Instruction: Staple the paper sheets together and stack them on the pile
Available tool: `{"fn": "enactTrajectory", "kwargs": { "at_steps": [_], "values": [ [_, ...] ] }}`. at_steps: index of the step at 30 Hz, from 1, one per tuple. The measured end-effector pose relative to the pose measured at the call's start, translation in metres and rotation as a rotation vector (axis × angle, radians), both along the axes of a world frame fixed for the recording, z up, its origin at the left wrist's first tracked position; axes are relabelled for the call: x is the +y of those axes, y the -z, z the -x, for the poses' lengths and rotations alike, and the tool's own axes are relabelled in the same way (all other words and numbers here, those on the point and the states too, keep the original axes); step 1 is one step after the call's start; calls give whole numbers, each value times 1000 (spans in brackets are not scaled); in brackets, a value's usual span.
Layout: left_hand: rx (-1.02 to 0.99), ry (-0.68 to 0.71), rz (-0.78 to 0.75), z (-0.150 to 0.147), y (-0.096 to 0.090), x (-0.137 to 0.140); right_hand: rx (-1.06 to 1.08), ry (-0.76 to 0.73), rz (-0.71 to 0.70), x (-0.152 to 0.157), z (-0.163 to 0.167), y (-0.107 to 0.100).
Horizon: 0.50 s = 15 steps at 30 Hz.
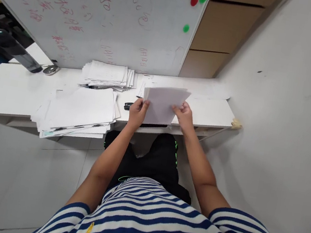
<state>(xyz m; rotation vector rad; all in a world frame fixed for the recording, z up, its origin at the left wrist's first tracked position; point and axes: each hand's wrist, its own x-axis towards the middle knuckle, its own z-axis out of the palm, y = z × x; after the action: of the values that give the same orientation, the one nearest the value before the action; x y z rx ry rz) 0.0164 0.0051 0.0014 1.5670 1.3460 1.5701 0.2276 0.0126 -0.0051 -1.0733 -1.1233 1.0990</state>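
Note:
Several sheets of white paper (162,103) are held up between my two hands, above the front edge of the desk. My left hand (138,113) pinches their left side with the thumb on the near face. At their right side, my right hand (183,116) grips the edge between thumb and fingers. A black stapler-like object (128,106), partly hidden, lies just left of my left hand. Farther left, a large loose stack of papers (82,106) overhangs the desk front. Behind it sits a second pile of papers (105,74).
A whiteboard (97,35) with red writing and round magnets stands behind the white desk (212,112). Cardboard boxes (218,27) are stacked at its right. A dark bottle (20,52) and a computer mouse (50,70) are at the left. A wall (287,114) bounds the right side.

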Motion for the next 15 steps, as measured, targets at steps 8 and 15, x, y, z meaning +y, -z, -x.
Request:
{"fn": "enactTrajectory", "kwargs": {
  "at_steps": [8, 15],
  "values": [
    [-83, 70, -10, 4, -14, 9, -77, 72, -149, -5, 32, -13],
    [-32, -84, 34, -18, 18, 4, -283, 278, -179, -20, 47, 6]
  ]
}}
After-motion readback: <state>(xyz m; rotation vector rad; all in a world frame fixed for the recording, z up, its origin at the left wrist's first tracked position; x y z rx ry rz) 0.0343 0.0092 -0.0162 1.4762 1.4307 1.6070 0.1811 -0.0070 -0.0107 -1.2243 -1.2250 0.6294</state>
